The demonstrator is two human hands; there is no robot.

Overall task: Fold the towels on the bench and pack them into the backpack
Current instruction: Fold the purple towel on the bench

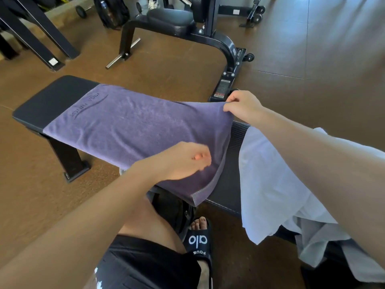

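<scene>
A purple towel with a stitched logo lies spread along the black bench. My right hand pinches its far right corner and lifts it off the bench. My left hand hovers with curled fingers over the near edge of the towel; its grip is blurred. A pale blue-white towel hangs over the bench to the right, with a grey one beneath it. A black backpack stands on the floor at the back.
A black exercise machine frame stands just behind the bench, with a steel bar on the brown floor. Black rack legs stand at the back left. My knee and a black slide sandal are under the bench's near side.
</scene>
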